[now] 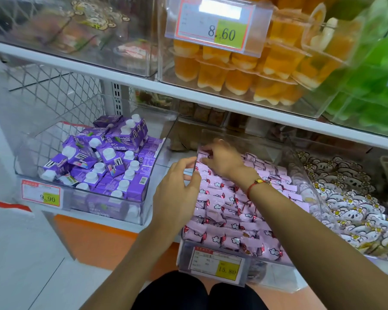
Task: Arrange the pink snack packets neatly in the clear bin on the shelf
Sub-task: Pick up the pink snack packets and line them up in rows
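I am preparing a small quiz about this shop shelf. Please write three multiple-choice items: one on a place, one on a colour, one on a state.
1. Where is the clear plastic bin of purple drink cartons, seen from the clear plastic bin of pink snack packets?
A. to its left
B. to its right
C. above it

2. What colour is the cord bracelet on the right wrist?
A. blue
B. red
C. white

3. What is the right hand doing?
A. hanging idle
B. gripping a price tag
C. reaching among packets at the back of the bin

Answers: 1 A, the cartons stand at the picture's left. 2 B, a red cord shows. 3 C, its fingers lie among the rear packets.
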